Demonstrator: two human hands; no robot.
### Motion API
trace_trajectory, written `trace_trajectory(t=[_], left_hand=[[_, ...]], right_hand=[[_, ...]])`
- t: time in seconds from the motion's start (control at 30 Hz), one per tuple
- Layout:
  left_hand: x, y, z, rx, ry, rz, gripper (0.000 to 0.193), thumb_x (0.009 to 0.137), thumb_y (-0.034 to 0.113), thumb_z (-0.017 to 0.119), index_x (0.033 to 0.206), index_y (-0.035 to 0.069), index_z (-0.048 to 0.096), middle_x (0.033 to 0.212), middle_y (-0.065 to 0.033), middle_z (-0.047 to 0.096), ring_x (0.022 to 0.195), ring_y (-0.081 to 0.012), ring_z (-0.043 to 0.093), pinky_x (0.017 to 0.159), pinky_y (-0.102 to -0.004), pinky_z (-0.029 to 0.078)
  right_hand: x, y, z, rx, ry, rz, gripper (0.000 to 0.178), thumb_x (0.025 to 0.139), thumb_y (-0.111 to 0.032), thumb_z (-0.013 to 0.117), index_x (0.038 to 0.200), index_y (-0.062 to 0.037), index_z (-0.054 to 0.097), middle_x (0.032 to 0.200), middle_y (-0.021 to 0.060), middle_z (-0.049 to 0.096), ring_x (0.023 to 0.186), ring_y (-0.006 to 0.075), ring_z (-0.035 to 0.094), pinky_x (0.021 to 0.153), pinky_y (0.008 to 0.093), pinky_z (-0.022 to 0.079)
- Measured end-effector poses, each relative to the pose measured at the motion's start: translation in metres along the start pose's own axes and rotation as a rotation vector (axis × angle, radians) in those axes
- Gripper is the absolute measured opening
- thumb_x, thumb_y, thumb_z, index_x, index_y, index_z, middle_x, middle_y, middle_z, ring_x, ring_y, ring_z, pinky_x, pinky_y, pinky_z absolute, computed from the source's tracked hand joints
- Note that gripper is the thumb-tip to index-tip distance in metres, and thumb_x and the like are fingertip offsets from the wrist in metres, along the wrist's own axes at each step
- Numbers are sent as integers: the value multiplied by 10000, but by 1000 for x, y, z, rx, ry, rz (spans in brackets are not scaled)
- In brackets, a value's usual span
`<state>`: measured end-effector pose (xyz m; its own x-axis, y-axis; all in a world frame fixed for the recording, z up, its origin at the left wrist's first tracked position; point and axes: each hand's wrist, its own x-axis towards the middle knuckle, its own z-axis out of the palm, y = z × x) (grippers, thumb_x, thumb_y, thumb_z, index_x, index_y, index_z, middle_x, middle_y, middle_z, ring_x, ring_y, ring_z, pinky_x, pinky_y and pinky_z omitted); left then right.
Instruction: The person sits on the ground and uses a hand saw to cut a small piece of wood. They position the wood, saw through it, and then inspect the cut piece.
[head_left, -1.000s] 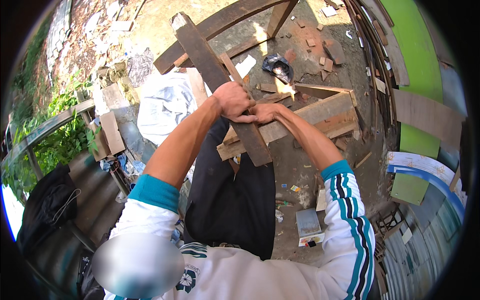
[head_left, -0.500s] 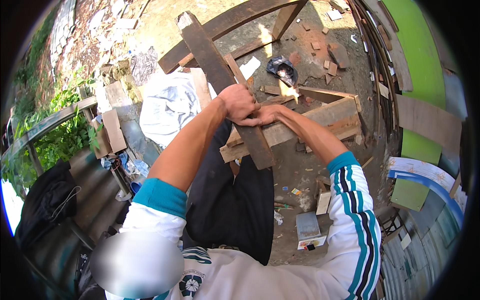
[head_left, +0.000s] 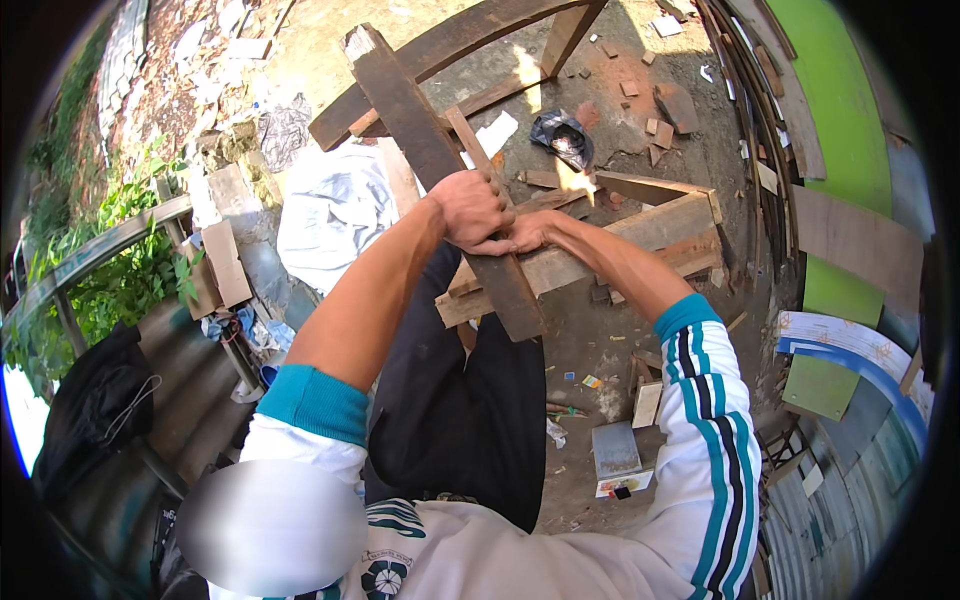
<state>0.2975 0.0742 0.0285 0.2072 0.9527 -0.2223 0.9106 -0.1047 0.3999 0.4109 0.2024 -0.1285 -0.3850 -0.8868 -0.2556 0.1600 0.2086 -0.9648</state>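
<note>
A long dark wooden plank [head_left: 425, 140] lies slanted over a low wooden bench [head_left: 580, 257] built from rough boards. My left hand [head_left: 472, 212] is closed over the plank's middle, with the thumb pointing toward the other hand. Right beside it, my right hand [head_left: 532, 230] is curled at the plank's right edge, above the bench top. The two hands touch; what the right fingers hold, if anything, is hidden. The plank's near end [head_left: 518, 318] sticks out past the bench, over my dark trousers [head_left: 450, 420].
Beyond the bench stands a wooden frame [head_left: 470, 42], under the plank's far part. White cloth [head_left: 335, 212] lies to the left. A black plastic bag [head_left: 562, 138] and broken brick pieces [head_left: 675, 108] are on the ground. Boards and corrugated sheets line the right side; a metal rail [head_left: 110, 240] runs left.
The plank has shifted slightly to the left, and both hands have moved a little with it. Their hold looks the same.
</note>
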Motion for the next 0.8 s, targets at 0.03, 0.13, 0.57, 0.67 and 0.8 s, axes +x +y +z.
trace_trajectory(t=[0.03, 0.13, 0.57, 0.67, 0.8], left_hand=[[10, -1, 0, -5, 4, 32, 505, 922, 553, 550, 700, 107, 637, 650, -92, 656, 711, -310, 670, 662, -423, 520], [6, 0, 2, -3, -41, 8, 503, 926, 556, 547, 716, 113, 657, 654, -86, 655, 710, -312, 670, 668, -426, 519], [10, 1, -8, 13, -83, 26, 591, 945, 572, 492, 632, 111, 691, 610, -111, 649, 650, -343, 670, 592, -447, 523], [6, -1, -4, 42, -103, 17, 526, 927, 541, 544, 628, 125, 661, 626, -71, 644, 665, -306, 666, 594, -438, 509], [0, -3, -2, 42, -119, 20, 450, 912, 532, 554, 717, 167, 730, 639, -64, 650, 674, -296, 665, 592, -433, 505]], right_hand=[[6, 35, 8, -62, 10, -46, 604, 1030, -308, 465, 1570, -113, 278, 1595, 161, 343, 1458, 235, 368, 1218, 374, 318], [6, 30, 10, 119, 38, -43, 561, 969, -283, 556, 1476, -89, 412, 1470, 169, 478, 1304, 185, 490, 1103, 367, 408], [-130, -66, -33, 400, 245, 320, 242, 882, -220, 765, 1061, -57, 774, 911, 30, 739, 837, 134, 621, 756, 307, 481], [-109, -77, -29, 121, 269, 405, 235, 874, -207, 767, 1039, -39, 768, 896, 48, 737, 815, 161, 630, 742, 338, 494], [-38, -77, -14, -163, 91, 344, 230, 819, -166, 690, 966, 1, 746, 868, 135, 718, 847, 253, 660, 755, 389, 510]])
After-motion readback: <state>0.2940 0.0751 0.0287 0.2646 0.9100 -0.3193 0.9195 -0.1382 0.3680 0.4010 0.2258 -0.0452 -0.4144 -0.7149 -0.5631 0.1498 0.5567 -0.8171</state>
